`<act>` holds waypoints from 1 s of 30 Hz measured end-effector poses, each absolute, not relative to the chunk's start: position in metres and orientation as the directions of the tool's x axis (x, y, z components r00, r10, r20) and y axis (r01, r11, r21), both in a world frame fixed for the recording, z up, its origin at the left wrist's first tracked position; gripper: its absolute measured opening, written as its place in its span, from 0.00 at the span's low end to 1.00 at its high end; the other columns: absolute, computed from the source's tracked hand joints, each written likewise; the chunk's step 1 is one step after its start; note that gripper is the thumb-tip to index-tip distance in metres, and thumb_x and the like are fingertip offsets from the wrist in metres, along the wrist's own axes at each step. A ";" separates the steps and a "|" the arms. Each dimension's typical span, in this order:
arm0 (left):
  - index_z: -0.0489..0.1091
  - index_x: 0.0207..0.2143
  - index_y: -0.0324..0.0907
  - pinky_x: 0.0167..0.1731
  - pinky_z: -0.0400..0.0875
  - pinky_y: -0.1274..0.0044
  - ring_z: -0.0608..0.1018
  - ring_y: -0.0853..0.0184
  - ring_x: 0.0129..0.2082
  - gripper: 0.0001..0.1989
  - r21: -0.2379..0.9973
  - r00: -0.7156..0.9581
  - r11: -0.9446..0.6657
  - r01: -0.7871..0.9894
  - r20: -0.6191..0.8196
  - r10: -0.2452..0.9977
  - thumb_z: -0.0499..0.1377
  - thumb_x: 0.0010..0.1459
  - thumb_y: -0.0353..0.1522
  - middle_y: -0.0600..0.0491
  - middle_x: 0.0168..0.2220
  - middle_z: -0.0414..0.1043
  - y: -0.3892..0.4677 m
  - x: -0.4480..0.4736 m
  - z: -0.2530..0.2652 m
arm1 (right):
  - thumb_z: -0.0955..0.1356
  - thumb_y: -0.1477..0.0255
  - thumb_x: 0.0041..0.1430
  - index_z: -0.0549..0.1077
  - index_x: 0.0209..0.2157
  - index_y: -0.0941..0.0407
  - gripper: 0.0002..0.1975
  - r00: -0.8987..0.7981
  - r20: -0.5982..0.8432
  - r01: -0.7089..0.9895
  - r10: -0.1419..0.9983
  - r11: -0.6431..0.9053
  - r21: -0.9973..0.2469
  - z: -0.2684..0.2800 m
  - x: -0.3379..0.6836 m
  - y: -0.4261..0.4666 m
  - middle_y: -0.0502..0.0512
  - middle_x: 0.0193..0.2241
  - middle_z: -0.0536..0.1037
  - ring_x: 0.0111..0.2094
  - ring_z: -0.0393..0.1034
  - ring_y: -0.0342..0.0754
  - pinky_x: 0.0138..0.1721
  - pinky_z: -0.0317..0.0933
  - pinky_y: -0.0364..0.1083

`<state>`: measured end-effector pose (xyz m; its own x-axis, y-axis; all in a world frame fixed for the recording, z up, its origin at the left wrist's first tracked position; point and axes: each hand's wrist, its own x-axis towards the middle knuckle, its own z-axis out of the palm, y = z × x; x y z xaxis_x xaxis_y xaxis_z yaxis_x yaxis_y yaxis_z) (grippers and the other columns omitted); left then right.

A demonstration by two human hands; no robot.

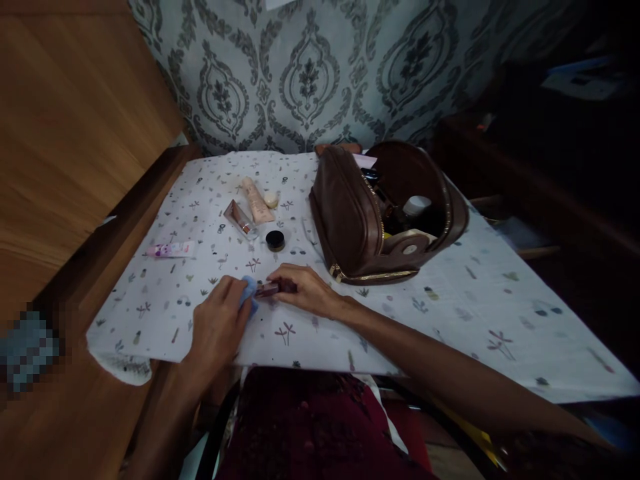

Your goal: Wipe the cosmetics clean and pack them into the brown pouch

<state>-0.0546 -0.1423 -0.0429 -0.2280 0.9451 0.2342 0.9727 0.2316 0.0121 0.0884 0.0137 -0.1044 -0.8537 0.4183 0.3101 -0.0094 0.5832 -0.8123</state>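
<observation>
My left hand (pixel 217 323) is closed around a small blue cloth (pixel 249 287) above the front part of the table. In my right hand (pixel 310 291) is a slim cosmetic tube (pixel 269 289), dark reddish with a glossy end; its exact kind is unclear. The tube's left end meets the cloth, and fingers cover part of both. Just beyond my hands lies a small round black-lidded jar (pixel 275 241). Farther back are a clear-and-brown cosmetic bottle (pixel 241 220), a peach squeeze tube (pixel 257 200) and a small cream-coloured round pot (pixel 271 199).
A brown cosmetic bag (pixel 350 220) stands unzipped at the right, with a white-topped container (pixel 417 205) and other items inside. A pink-and-white tube (pixel 173 249) lies at the left. The patterned cloth (pixel 310 343) covers the table, with a wooden panel (pixel 75 87) along its left.
</observation>
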 end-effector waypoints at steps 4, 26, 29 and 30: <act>0.68 0.43 0.44 0.29 0.69 0.78 0.77 0.65 0.42 0.07 -0.026 -0.131 0.136 0.990 0.142 0.981 0.52 0.66 0.29 0.52 0.41 0.72 -0.128 -0.037 -0.042 | 0.72 0.81 0.52 0.66 0.57 0.55 0.30 -0.860 0.245 0.032 0.447 0.527 -0.850 -0.105 0.088 0.009 0.48 0.36 0.75 0.30 0.68 0.41 0.33 0.64 0.42; 0.74 0.37 0.44 0.33 0.70 0.76 0.75 0.65 0.31 0.16 0.659 -0.409 0.175 0.731 0.219 0.886 0.55 0.60 0.45 0.55 0.32 0.74 -0.146 -0.080 -0.063 | 0.75 0.61 0.52 0.77 0.36 0.57 0.15 -0.740 0.245 -0.162 0.627 0.187 -0.969 -0.092 0.087 0.000 0.48 0.29 0.71 0.28 0.65 0.41 0.30 0.61 0.42; 0.74 0.36 0.45 0.33 0.72 0.75 0.78 0.64 0.32 0.15 0.564 -0.313 0.085 0.821 0.322 0.894 0.54 0.62 0.45 0.54 0.33 0.75 -0.140 -0.078 -0.070 | 0.78 0.55 0.45 0.75 0.35 0.57 0.23 -0.710 0.198 -0.226 0.675 0.048 -0.973 -0.087 0.084 -0.004 0.46 0.26 0.70 0.26 0.63 0.40 0.29 0.60 0.42; 0.74 0.37 0.46 0.33 0.72 0.76 0.78 0.65 0.32 0.15 0.536 -0.269 0.048 0.843 0.342 0.900 0.53 0.62 0.44 0.54 0.34 0.76 -0.137 -0.077 -0.073 | 0.78 0.52 0.42 0.74 0.36 0.57 0.26 -0.714 0.173 -0.253 0.678 -0.019 -0.967 -0.086 0.083 -0.004 0.46 0.26 0.71 0.25 0.64 0.40 0.29 0.61 0.42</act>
<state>-0.0767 -0.1372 -0.0728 -0.2693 0.9003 0.3420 0.8427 0.0483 0.5363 0.0835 -0.0041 -0.0862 -0.7140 0.6783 0.1735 -0.2530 -0.0189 -0.9673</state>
